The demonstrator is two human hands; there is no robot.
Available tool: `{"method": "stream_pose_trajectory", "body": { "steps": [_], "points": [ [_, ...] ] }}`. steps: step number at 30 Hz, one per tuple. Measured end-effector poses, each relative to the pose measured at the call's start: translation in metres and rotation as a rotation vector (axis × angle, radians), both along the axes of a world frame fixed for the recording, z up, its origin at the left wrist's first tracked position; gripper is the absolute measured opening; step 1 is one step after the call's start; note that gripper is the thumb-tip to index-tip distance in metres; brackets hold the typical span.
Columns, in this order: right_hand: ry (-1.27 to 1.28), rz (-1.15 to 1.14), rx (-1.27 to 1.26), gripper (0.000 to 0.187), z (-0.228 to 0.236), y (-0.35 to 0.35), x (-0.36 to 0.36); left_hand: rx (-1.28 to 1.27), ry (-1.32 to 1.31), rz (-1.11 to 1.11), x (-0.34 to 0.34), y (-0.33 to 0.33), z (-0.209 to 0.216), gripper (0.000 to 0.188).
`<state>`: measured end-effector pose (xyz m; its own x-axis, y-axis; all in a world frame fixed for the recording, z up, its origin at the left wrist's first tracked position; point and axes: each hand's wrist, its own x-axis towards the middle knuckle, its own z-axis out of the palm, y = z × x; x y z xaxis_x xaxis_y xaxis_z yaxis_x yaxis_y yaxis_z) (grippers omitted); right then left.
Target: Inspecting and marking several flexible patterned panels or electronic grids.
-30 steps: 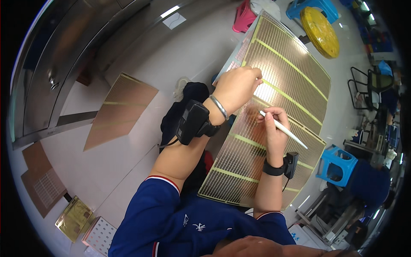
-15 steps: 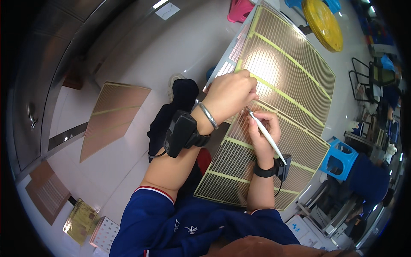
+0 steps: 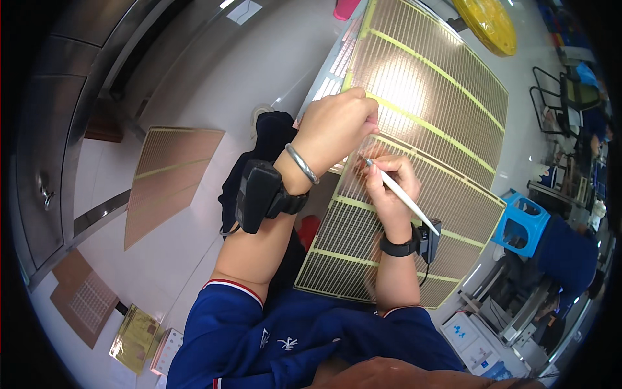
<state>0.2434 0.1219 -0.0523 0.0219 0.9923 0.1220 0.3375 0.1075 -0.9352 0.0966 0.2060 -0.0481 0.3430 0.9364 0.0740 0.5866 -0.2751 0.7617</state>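
In front of me lie two copper-coloured gridded panels with yellow-green bands, a far panel (image 3: 447, 97) and a near panel (image 3: 346, 236), meeting along a slanted seam. My left hand (image 3: 334, 126) rests at the far panel's left edge near the seam, its fingers curled together; what they pinch, if anything, is hidden. A white pen-shaped tool (image 3: 405, 198) with a narrow dark tip is held in my right hand (image 3: 394, 185) like a pencil. Its tip is close to the near panel's upper left corner, beside the seam; whether it touches cannot be told.
A similar panel (image 3: 170, 181) leans at the left, beside a metal cabinet (image 3: 48, 142). Low on the left are a brown board (image 3: 84, 298) and a yellow plate (image 3: 136, 337). A blue stool (image 3: 518, 223) and a yellow round seat (image 3: 486, 26) stand to the right.
The view has shifted a little. Against the near panel, my right hand and the tool tip have moved slightly away from the seam, toward me. My left hand stays at the same edge.
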Motion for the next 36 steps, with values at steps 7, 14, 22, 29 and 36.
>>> {"method": "stream_pose_trajectory", "body": {
  "steps": [7,14,22,29,36],
  "points": [
    [0.001,-0.01,0.006,0.01,-0.0022,-0.0009,0.0003,0.015,0.019,0.007,0.0008,-0.0002,0.0009,0.011],
    [-0.044,0.015,0.017,0.01,-0.0001,0.0,-0.0027,0.029,0.014,0.013,-0.0003,-0.0015,-0.0003,0.011],
    [0.0,-0.004,-0.004,0.009,0.0008,-0.0005,-0.0056,0.034,0.019,0.011,0.0007,-0.0012,0.0003,0.011],
    [-0.035,-0.005,0.001,0.009,-0.0022,0.0001,-0.0053,0.041,0.03,0.017,0.0015,-0.0016,-0.0008,0.011],
    [-0.084,0.019,0.05,0.011,-0.0048,-0.0003,-0.0027,0.029,0.036,0.022,0.0021,-0.0017,-0.0019,0.011]
  ]
}}
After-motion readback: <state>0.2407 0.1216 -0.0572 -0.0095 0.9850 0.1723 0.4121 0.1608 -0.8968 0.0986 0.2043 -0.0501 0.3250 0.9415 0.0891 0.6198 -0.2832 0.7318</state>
